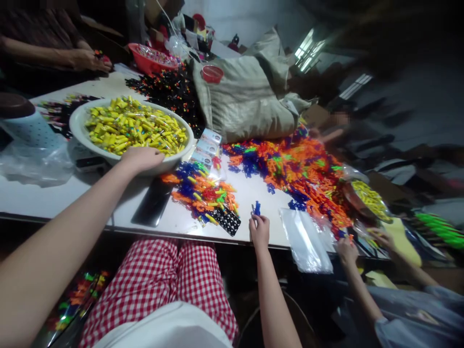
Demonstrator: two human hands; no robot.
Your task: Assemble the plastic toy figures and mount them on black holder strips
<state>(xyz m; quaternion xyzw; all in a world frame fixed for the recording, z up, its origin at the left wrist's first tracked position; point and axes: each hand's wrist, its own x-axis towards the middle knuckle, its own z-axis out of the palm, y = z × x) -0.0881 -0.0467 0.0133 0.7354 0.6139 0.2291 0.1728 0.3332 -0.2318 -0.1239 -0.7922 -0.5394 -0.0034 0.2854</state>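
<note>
My left hand (142, 160) lies over the near rim of a wide pale bowl (78, 126). Small yellow plastic pieces (134, 125), many in clear wrappers, fill this bowl. The back of that hand hides its fingers, so what they grip does not show. Near the table's front edge my right hand (259, 231) is closed on a small blue plastic piece (257, 208), which sticks up above the fingertips. Between my hands lies a heap of orange, blue, yellow, red and green pieces (208, 191). A black phone with a dotted case (227, 221) rests at its front.
A dark flat slab (152, 203) lies below the bowl. Clear plastic bags (306, 239) overhang the table edge. Behind stands a large woven sack (246, 96) beside a bigger colourful pile (300, 169). A co-worker's hands (348, 250) work at right; another person's hands (90, 60) show at upper left.
</note>
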